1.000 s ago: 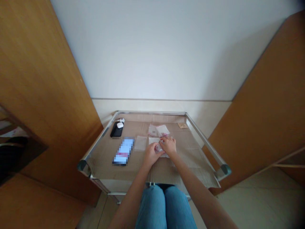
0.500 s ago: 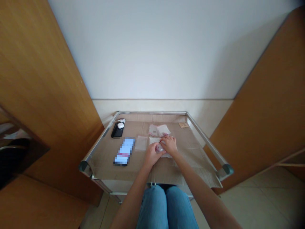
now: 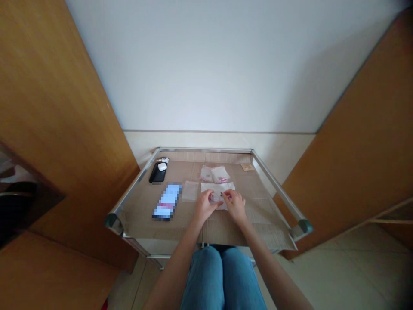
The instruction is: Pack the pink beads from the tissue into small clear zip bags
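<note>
My left hand [image 3: 204,206] curls around a small clear, roundish container or bag [image 3: 214,197] with pinkish bits in it; I cannot tell which it is. Just right of it, my right hand [image 3: 236,206] has its fingertips pinched together, and what they hold is too small to make out. Tiny dark reddish specks show near those fingertips. Both hands are over a white sheet [image 3: 219,187], whose lower part they partly cover. Beyond the sheet lie two small clear bags, the left bag [image 3: 206,173] and the right bag [image 3: 220,174], with pink-red bits along the bottom.
A flat clear bag [image 3: 190,190] lies left of the sheet, beside a lit phone [image 3: 167,202]. Behind are a black flat object [image 3: 157,175], a white earbud case [image 3: 162,166] and a plug [image 3: 165,159]. A brown packet [image 3: 247,167] sits back right. Metal rails [image 3: 274,185] edge the cardboard-covered cart.
My right hand has drawn back right and slightly down, away from the left hand, uncovering more of the white sheet. The left hand keeps hold of the clear thing. The view has shifted slightly.
</note>
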The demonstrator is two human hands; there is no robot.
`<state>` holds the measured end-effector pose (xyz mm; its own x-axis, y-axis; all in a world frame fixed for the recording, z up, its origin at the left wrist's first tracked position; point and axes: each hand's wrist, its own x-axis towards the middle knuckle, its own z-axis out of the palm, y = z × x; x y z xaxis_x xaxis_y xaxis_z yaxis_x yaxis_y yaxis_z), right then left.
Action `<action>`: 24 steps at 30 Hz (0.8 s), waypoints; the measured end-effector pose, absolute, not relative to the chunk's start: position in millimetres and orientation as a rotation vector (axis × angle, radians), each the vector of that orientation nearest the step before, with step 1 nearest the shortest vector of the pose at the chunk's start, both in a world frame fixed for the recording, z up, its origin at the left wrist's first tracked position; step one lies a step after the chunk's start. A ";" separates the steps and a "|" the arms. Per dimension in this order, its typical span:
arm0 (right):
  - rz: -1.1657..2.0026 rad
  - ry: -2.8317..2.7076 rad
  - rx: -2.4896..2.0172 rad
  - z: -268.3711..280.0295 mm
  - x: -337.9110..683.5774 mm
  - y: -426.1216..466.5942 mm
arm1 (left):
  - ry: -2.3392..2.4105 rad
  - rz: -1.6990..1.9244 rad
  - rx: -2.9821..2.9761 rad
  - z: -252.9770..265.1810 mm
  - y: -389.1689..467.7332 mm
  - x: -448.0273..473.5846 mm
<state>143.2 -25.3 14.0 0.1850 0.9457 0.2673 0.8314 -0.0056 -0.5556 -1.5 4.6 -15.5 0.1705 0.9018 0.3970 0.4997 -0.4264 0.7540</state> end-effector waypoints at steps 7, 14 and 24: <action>0.332 -1.777 -1.839 16.1 137.7 -28.7 | 1.321 1.181 2.029 -11.4 2.7 -1.7; 0.347 -1.826 -1.609 20.0 135.6 -25.1 | 1.346 1.196 2.055 -8.1 0.9 -2.8; 0.536 -1.826 -1.480 30.7 134.3 -22.1 | 1.586 1.229 2.131 1.7 -7.1 -5.2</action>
